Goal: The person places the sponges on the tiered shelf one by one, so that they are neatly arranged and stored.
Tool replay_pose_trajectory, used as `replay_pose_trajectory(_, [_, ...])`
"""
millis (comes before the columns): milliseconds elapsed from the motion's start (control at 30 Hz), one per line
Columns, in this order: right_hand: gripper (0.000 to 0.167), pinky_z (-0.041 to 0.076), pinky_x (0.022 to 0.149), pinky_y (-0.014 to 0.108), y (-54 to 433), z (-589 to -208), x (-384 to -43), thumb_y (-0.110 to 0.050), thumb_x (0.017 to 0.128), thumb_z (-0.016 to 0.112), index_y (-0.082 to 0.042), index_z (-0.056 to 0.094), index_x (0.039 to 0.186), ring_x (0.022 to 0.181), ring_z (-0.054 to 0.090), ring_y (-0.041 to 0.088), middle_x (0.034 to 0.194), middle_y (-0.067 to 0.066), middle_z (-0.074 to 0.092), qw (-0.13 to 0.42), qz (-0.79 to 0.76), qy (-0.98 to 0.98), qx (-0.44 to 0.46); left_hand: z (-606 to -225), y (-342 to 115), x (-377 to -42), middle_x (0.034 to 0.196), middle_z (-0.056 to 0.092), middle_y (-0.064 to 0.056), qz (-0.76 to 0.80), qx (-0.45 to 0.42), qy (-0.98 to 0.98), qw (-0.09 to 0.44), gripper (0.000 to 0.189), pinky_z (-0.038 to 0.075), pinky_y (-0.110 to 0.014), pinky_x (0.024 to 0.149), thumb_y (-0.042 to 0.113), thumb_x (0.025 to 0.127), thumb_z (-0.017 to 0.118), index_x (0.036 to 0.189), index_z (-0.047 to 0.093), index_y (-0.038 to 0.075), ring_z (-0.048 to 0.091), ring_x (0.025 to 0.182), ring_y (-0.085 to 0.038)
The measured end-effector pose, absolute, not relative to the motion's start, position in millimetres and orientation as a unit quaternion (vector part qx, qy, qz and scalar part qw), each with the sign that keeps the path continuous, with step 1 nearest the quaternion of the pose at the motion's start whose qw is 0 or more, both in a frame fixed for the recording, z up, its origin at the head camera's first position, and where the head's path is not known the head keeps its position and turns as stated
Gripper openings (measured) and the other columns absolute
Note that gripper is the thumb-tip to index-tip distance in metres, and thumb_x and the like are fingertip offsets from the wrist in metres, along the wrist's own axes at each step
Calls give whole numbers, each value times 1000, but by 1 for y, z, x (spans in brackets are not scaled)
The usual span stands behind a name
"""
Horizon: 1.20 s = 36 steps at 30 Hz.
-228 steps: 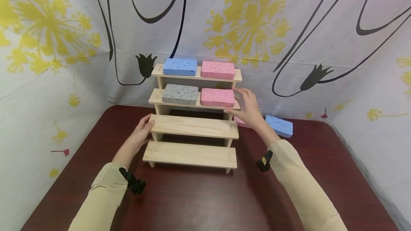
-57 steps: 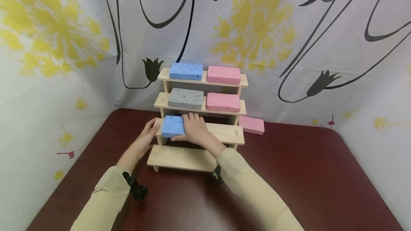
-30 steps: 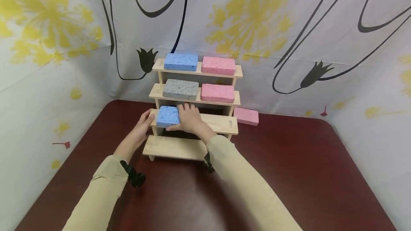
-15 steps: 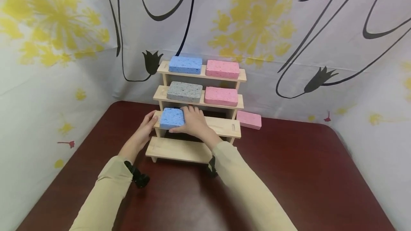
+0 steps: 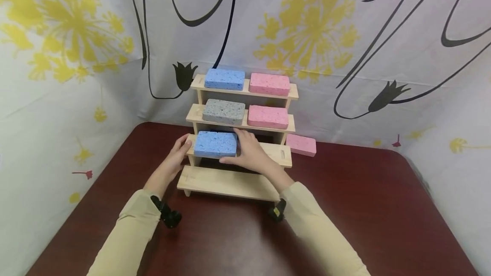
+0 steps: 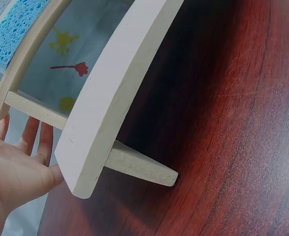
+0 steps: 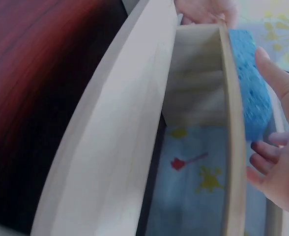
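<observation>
A pale wooden tiered display stand rises in steps on the table. Around the left end of its second step from the bottom, my left hand holds the board; in the left wrist view several fingers reach behind it. On that same step lies a blue sponge, flat, towards the left. My right hand is spread by the sponge's right end. In the right wrist view its thumb stands off the sponge, with the other fingertips close to its end; contact is unclear.
Above sit a grey sponge and a pink sponge, then a blue sponge and a pink sponge on top. Another pink sponge lies on the dark red table right of the stand. Patterned fabric hangs behind.
Earlier the blue sponge lay on the table at right; my right hand brought it onto the step. In the last half second that hand loosened and shifted right. My left hand stayed at the stand.
</observation>
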State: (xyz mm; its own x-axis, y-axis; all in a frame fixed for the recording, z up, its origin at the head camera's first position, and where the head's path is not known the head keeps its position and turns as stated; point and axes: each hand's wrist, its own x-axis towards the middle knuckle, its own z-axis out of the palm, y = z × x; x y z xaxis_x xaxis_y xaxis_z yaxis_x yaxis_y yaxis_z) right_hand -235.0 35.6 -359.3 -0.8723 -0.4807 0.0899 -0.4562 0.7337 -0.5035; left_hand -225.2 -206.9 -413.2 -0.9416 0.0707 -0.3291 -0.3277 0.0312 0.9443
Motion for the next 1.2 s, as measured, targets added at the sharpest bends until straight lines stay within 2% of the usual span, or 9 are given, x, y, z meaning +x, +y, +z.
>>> replay_pose_trajectory(200, [99, 26, 110, 47, 72, -355, -227, -52, 72, 71, -4, 22, 144, 136, 26, 34, 147, 16, 30, 34, -281, 927, -247, -412, -207, -225, 150, 14, -20, 699, -91, 694, 148, 63, 14, -61, 109, 43, 97, 34, 147, 1, 26, 18, 137, -38])
replay_pose_trajectory(467, [77, 33, 106, 48, 112, -357, -224, -39, 77, 72, -6, 37, 138, 128, 39, 30, 136, 15, 44, 9, -321, 916, -241, -412, -212, -226, 150, 14, -20, 707, -93, 684, 154, 65, 12, -61, 109, 44, 96, 35, 147, 0, 27, 18, 136, -37])
replay_pose_trajectory(667, [49, 45, 92, 43, 143, -362, -231, -25, 80, 71, -5, 54, 121, 107, 55, 28, 115, 14, 59, -66, -392, 890, -224, -413, -209, -227, 149, 16, -20, 709, -90, 682, 154, 63, 13, -59, 110, 43, 97, 35, 147, 1, 27, 19, 135, -36])
replay_pose_trajectory(867, [24, 46, 78, 30, 175, -374, -240, -25, 88, 61, -8, 65, 104, 87, 55, 6, 97, 9, 67, -152, -435, 872, -165, -413, -209, -227, 147, 20, -21, 710, -91, 682, 149, 63, 14, -58, 110, 41, 97, 37, 147, 3, 26, 23, 134, -36])
replay_pose_trajectory(1033, [30, 42, 72, 17, 200, -393, -251, -31, 92, 54, -5, 64, 105, 81, 52, -5, 99, 14, 66, -144, -454, 874, -92, -410, -209, -228, 149, 18, -17, 700, -94, 693, 144, 63, 20, -57, 109, 37, 97, 39, 148, 5, 23, 25, 134, -34])
replay_pose_trajectory(1200, [42, 41, 70, 14, 222, -415, -259, -40, 91, 51, -5, 60, 112, 84, 52, 0, 106, 14, 63, -100, -453, 886, -8, -404, -210, -229, 152, 16, -16, 689, -82, 708, 128, 61, 25, -52, 109, 27, 98, 41, 148, 9, 13, 28, 134, -32])
